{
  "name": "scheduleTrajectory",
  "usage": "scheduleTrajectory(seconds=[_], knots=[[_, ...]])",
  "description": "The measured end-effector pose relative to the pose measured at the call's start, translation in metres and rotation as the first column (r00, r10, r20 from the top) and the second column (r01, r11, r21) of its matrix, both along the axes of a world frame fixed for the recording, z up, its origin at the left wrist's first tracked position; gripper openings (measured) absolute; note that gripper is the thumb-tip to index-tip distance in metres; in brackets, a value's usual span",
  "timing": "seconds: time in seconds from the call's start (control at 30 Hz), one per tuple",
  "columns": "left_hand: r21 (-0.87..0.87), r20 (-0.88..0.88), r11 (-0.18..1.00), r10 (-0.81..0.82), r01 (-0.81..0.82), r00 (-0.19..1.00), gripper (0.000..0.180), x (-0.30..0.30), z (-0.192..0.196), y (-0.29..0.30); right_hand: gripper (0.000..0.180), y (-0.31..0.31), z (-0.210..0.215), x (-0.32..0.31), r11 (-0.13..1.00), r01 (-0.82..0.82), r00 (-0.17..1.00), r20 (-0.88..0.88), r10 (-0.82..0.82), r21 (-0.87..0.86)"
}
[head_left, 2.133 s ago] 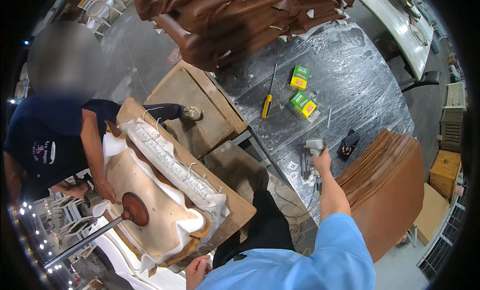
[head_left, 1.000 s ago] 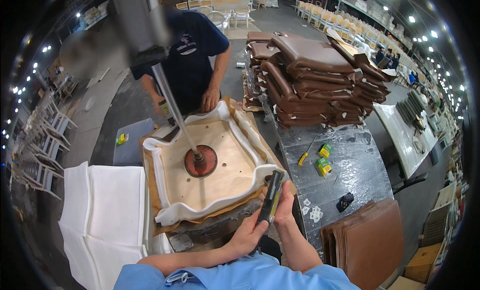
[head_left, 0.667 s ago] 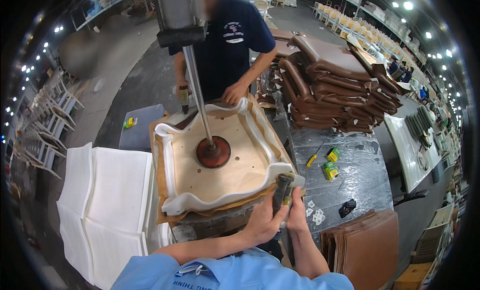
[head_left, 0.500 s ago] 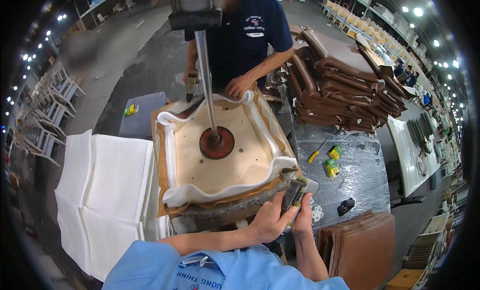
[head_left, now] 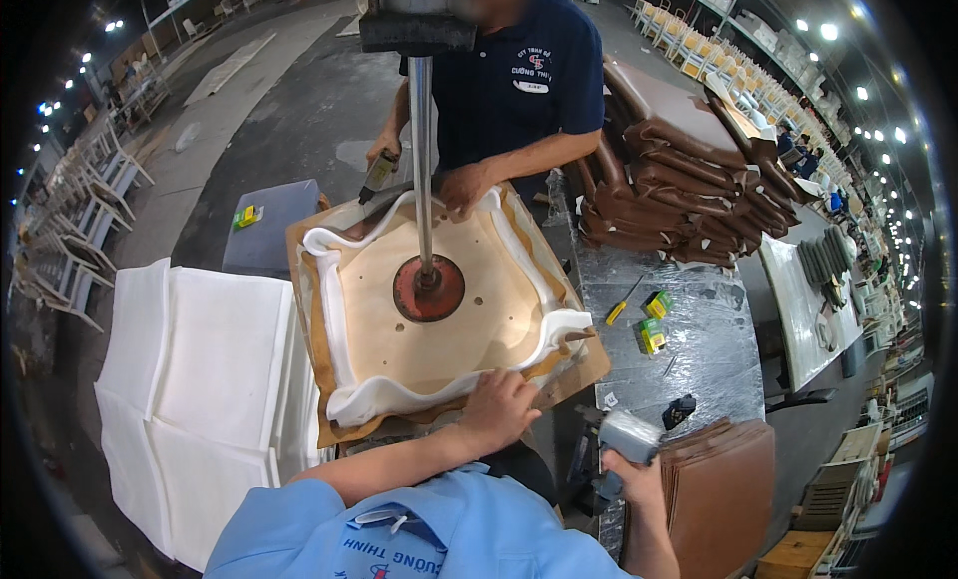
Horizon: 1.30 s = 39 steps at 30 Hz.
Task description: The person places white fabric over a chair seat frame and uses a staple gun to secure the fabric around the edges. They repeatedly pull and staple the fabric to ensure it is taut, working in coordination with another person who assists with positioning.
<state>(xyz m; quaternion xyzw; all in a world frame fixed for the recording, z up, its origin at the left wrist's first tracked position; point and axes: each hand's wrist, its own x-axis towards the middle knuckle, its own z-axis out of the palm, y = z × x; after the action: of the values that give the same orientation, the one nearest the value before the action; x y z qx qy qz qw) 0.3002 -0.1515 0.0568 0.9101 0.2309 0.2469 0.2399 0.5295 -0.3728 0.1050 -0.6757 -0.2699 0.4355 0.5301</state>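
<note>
While the seat panel [head_left: 449, 349] lies at the centre of the frame, pale wood face up, white padding [head_left: 334, 329] stands in wavy folds around its border, with a brown sheet [head_left: 321, 404] showing beyond it. The red disc [head_left: 411, 291] at the foot of a metal rod [head_left: 423, 150] bears on the middle of the panel.

At the panel's near edge, lower centre, the left hand [head_left: 499, 411] has its fingers bent over the padding; whether it grips or only rests there I cannot tell. Lower right, the right hand [head_left: 637, 479] is closed around a grey tool [head_left: 631, 439], blurred and held well apart from the panel.

Across the panel, a co-worker in a dark shirt [head_left: 544, 100] grips another tool [head_left: 377, 176] in one hand and sets the other on the panel's far edge.

Right of the panel, a table [head_left: 714, 324] wrapped in shiny film carries a yellow screwdriver [head_left: 617, 311], two green and yellow boxes [head_left: 652, 336] and a black object [head_left: 679, 411]. Folded brown leather [head_left: 679, 180] is heaped at its far end, upper right; flat brown sheets [head_left: 723, 489] are stacked at lower right. White foam sheets [head_left: 215, 359] fill the left side of the frame.
</note>
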Motion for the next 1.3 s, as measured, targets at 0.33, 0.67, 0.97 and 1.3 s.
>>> scheduleTrajectory(seconds=[0.33,0.67,0.97,1.3], knots=[[0.118,-0.324,0.985,0.161,-0.129,0.932,0.029,0.022,-0.039,0.056,0.067,0.079,-0.03,-0.015,0.982,-0.115,0.992,0.037,0.122,-0.15],[0.012,-0.281,0.996,0.084,-0.085,0.956,0.022,0.018,-0.051,0.09,0.056,0.16,-0.042,-0.006,0.916,-0.281,0.948,0.068,0.312,-0.287],[-0.162,-0.184,0.959,0.202,-0.232,0.962,0.015,0.015,-0.055,0.093,0.036,0.206,-0.007,-0.004,0.864,-0.384,0.914,0.0,0.405,-0.325],[-0.137,-0.304,0.94,0.262,-0.314,0.916,0.023,0.018,-0.061,0.097,0.04,0.246,-0.005,-0.017,0.801,-0.443,0.862,0.053,0.503,-0.403]])
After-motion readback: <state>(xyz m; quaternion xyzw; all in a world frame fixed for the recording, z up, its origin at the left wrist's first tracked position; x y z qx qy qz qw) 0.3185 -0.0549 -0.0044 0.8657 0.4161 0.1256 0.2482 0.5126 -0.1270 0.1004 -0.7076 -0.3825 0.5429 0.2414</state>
